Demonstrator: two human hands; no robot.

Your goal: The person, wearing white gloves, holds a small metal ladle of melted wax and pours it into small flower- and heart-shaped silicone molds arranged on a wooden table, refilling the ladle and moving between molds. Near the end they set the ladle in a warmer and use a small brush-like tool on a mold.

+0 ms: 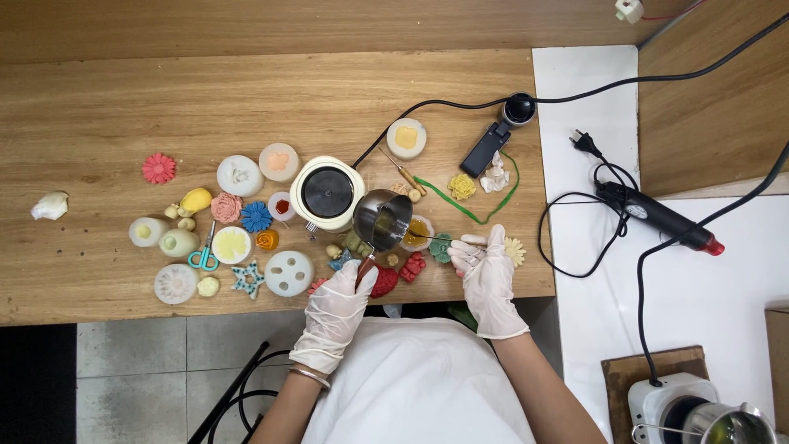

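The person's left hand (335, 308), in a white glove, is closing its fingers around the reddish handle of a small metal pouring pot (382, 219), holding it tilted just beyond the knuckles. The pot's spout is leaning toward a small round mould (417, 232) holding amber liquid, which is sitting between the two hands; whether liquid is flowing at this moment is hard to tell from this height.

The right hand (486, 271), also gloved, is pinching a thin metal stick (431, 238) between its fingertips, with the remaining fingers curled loosely. The stick is reaching leftward from that hand, and its far end is lying over the mould.

Just beside the left hand, a red flower shape (383, 281) and a white round mould with holes (288, 273) are lying on the wooden table (123, 99). Further left of that hand, green-handled scissors (203, 256) are resting among coloured flower pieces.

Beyond the pot, a small round electric hotplate (327, 192) is standing, touching or nearly touching the pot's rim. Farther out from the right hand, a green cord (468, 212) is curving past a yellow flower (461, 186), and a black heat gun (657, 217) is lying well apart to the right.
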